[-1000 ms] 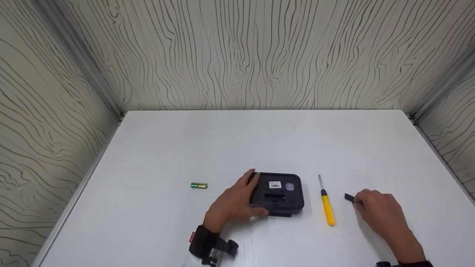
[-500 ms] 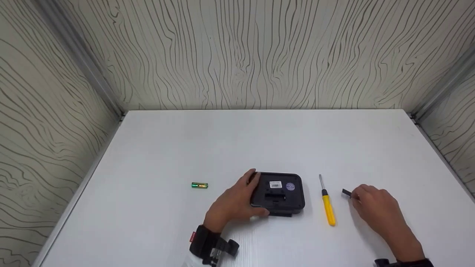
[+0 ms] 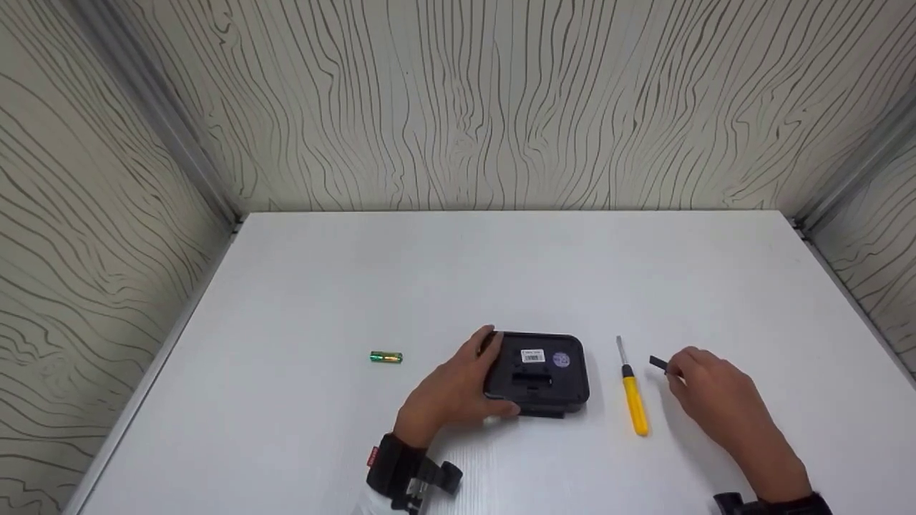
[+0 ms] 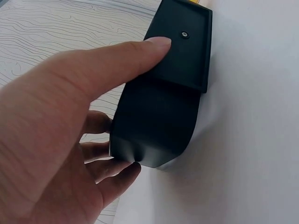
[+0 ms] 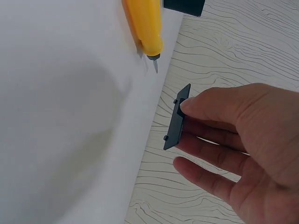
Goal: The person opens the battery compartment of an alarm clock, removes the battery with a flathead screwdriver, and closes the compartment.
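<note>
My left hand (image 3: 454, 390) grips the left side of a black, round-cornered plastic device (image 3: 572, 386), its thumb on the near side and its fingers round the far edge. Two stickers and an uncovered battery slot (image 3: 533, 379) show on its upper face. In the left wrist view the thumb lies on a recessed panel with a screw (image 4: 185, 34). My right hand (image 3: 715, 393) pinches a small black battery cover (image 5: 175, 123) between thumb and fingers, above the table. Two small tabs stick out along one edge of the cover. Between the hands lies a yellow-handled screwdriver (image 3: 635, 405), tip pointing away.
A green and gold battery (image 3: 386, 357) lies left of the device. The white table (image 3: 501, 272) is bounded by wood-patterned panels (image 3: 458, 107) at the back and sides. Both wrists wear black straps (image 3: 392, 465).
My right hand has moved left and a little away from me, bringing the battery cover closer to the screwdriver. The left hand and the device stay practically in place.
</note>
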Demonstrator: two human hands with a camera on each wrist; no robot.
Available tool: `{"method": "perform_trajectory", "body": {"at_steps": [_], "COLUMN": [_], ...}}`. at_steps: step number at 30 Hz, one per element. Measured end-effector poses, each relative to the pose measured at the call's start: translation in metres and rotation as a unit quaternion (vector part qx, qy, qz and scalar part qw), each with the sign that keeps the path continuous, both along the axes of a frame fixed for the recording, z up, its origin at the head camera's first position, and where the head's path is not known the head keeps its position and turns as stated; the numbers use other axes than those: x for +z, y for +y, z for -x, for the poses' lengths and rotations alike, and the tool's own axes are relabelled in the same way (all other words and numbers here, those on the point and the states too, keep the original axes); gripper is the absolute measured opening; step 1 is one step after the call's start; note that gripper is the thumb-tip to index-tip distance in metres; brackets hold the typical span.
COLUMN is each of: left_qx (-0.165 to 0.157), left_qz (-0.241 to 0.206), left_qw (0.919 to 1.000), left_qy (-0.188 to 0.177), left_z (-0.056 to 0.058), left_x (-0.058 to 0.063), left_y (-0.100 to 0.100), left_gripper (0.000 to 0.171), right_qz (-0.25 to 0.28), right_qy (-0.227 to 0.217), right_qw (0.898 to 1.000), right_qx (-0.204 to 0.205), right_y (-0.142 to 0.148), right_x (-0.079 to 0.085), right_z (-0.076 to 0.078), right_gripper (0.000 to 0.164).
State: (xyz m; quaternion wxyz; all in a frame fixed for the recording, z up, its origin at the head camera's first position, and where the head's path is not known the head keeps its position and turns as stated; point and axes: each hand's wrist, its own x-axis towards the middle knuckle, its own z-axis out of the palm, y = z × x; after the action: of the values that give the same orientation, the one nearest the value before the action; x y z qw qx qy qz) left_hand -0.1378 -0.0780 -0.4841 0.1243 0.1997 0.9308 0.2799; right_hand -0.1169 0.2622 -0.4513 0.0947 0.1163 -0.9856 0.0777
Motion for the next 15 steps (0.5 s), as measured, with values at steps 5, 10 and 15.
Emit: {"method": "perform_trajectory", "body": {"at_steps": [5, 10, 15], "left_qx": [0.002, 0.002, 0.003], "left_qz": [-0.001, 0.0, 0.003], "left_qw": [1.0, 1.0, 1.0], "left_qy": [0.0, -0.001, 0.0], "left_z": [0.0, 0.0, 0.0], "left_x": [-0.001, -0.001, 0.0], "left_y": [0.0, 0.001, 0.001], "left_gripper": [0.103, 0.104, 0.104], "right_qz": [-0.005, -0.011, -0.015], "right_qy": [0.012, 0.031, 0.056], "right_qw": [1.0, 0.999, 0.997], "right_qx": [0.015, 0.032, 0.048], "right_y": [-0.01, -0.019, -0.03], "right_x": [0.005, 0.007, 0.007], "right_z": [0.0, -0.001, 0.0], "right_gripper": [0.012, 0.014, 0.015]}}
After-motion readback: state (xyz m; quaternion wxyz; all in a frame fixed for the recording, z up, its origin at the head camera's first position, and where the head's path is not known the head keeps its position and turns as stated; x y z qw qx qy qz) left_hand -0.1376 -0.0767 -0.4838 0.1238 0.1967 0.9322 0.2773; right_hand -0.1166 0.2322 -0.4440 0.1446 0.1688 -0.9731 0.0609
